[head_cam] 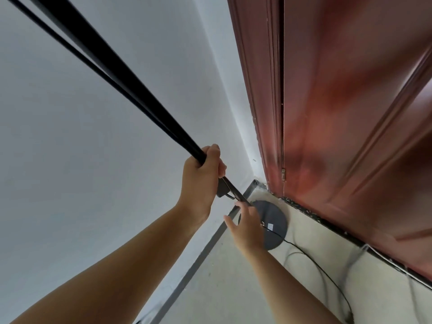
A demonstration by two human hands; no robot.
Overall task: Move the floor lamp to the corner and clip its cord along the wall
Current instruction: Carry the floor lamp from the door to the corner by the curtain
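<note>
The floor lamp's black pole (112,66) runs from the top left down to its round dark base (275,220), which rests on the floor in the corner between the white wall and the red-brown door. My left hand (203,181) is closed around the pole, with a small black switch box (222,189) showing just under it. My right hand (247,225) is lower, fingers spread, touching the pole just above the base. The thin black cord (327,274) trails from the base across the floor to the lower right.
A white wall (81,160) fills the left, with a grey skirting strip (198,258) at its foot. A red-brown door (350,113) and its frame stand on the right. Pale floor (245,288) lies between them.
</note>
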